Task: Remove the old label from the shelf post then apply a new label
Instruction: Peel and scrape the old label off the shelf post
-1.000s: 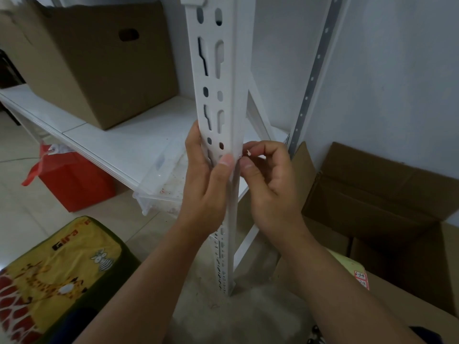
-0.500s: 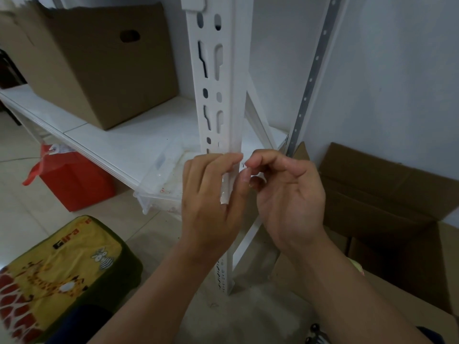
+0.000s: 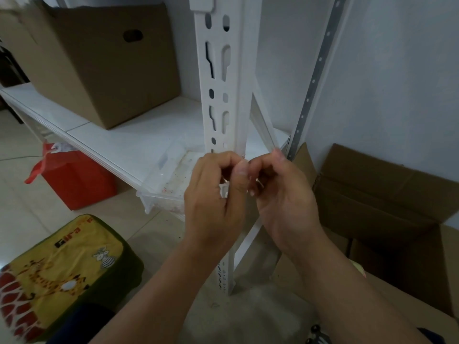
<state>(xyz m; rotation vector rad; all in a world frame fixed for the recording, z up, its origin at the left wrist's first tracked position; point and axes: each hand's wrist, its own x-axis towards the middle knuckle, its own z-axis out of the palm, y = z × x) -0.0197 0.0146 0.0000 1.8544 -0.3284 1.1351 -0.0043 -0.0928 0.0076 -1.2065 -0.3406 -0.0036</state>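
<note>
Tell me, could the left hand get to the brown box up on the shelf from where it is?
Probably yes. The left hand is by the white post, and the cardboard box stands on the shelf up to its left with nothing between; it seems busy pinching something small, though.

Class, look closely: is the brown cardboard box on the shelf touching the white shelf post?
Apart. The head view shows the cardboard box resting on the shelf board, with a clear strip of wall and board between its right edge and the shelf post.

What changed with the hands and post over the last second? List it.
Both hands came off the post and dropped slightly, the left hand and right hand now meeting fingertip to fingertip in front of it, apparently pinching something small. Post, shelf and boxes stayed put.
</note>
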